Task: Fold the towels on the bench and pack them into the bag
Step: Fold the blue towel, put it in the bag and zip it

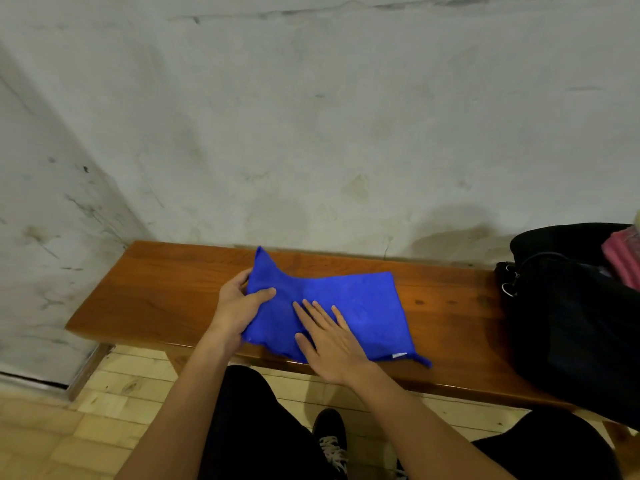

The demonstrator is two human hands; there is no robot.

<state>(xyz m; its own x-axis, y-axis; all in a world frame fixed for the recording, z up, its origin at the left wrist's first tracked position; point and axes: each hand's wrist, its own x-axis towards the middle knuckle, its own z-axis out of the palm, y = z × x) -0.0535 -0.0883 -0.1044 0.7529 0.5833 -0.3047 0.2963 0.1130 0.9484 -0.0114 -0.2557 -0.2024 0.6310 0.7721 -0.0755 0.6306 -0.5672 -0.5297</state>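
Note:
A bright blue towel [360,306] lies on the brown wooden bench [166,292], its left edge lifted. My left hand [237,310] grips that raised left edge, thumb on top of the cloth. My right hand [332,337] rests flat on the towel's middle with the fingers spread, pressing it onto the bench. A black bag [575,320] stands open on the bench's right end, with pink cloth [623,258] showing in its mouth. A white tag shows at the towel's near right corner.
A stained white wall [311,133] runs right behind the bench. Pale wooden floor [114,393] lies below its front edge. My legs in dark trousers and a dark shoe [330,438] are under the bench's near side.

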